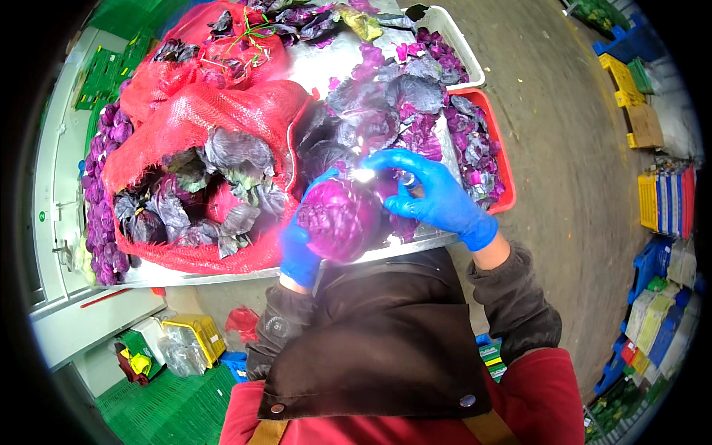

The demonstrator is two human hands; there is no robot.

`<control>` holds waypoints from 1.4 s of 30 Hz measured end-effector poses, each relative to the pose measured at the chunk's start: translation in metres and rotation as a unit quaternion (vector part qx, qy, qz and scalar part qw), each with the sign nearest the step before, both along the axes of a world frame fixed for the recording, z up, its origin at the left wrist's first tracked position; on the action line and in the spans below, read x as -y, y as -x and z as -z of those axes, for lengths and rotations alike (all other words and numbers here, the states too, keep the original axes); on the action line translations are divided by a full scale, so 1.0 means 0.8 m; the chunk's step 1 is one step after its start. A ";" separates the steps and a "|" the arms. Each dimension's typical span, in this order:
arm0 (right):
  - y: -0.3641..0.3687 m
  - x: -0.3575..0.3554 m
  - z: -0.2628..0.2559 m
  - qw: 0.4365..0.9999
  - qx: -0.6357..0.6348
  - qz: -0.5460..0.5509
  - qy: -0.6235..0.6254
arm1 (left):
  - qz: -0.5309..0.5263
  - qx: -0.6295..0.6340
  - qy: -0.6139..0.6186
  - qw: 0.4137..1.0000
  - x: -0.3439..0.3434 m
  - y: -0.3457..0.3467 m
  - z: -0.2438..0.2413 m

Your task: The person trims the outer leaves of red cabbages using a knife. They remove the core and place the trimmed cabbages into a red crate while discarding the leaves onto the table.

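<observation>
A peeled red cabbage head (336,219) rests in my blue-gloved left hand (299,250), above the near edge of the metal table (194,278). The fingers wrap its left side and reach behind it. My right hand (439,200), also gloved in blue, curves just right of the cabbage with thumb and forefinger apart. Something small, dark and partly shiny shows inside that curl; glare and blur hide what it is. Loose dark outer cabbage leaves (367,117) lie beyond both hands. To the left, a red mesh sack (222,111) gapes toward me, with leafy cabbages (147,225) inside.
A red crate (503,172) and a white crate (473,50) of cabbage trimmings stand along the table's right side. Peeled cabbages (105,167) are piled at the far left. Stacked crates (664,203) line the right side, across the concrete floor (556,167).
</observation>
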State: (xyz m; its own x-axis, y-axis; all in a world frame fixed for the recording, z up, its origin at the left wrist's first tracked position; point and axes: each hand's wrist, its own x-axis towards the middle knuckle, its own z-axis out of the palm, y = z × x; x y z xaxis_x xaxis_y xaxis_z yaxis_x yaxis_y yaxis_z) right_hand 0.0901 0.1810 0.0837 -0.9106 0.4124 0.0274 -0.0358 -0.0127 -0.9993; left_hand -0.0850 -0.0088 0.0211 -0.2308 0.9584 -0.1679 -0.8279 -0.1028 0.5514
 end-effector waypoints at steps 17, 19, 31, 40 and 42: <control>0.023 -0.011 0.001 0.977 0.062 -0.204 -0.024 | 0.014 0.110 0.068 0.992 0.028 -0.030 0.015; 0.021 -0.017 0.017 0.976 0.098 -0.192 -0.044 | -0.006 0.111 0.048 0.993 0.033 -0.021 0.062; -0.017 -0.081 -0.005 0.975 0.152 0.109 -0.124 | -0.141 0.186 0.133 0.963 -0.012 0.005 0.029; 0.047 -0.021 0.000 0.972 0.059 -0.104 -0.200 | -0.074 0.180 0.048 0.980 -0.009 -0.001 0.021; 0.045 -0.026 -0.008 0.950 0.109 -0.154 -0.250 | -0.081 0.141 0.068 0.984 -0.008 0.000 0.021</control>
State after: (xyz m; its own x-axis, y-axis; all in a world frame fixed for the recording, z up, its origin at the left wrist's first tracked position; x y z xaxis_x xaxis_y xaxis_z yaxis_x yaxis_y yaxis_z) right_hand 0.0537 0.2015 0.0901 -0.9924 0.1108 -0.0530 0.1008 0.4884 -0.8668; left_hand -0.0851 -0.0025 0.0041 -0.3048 0.8772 -0.3710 -0.9289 -0.1876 0.3194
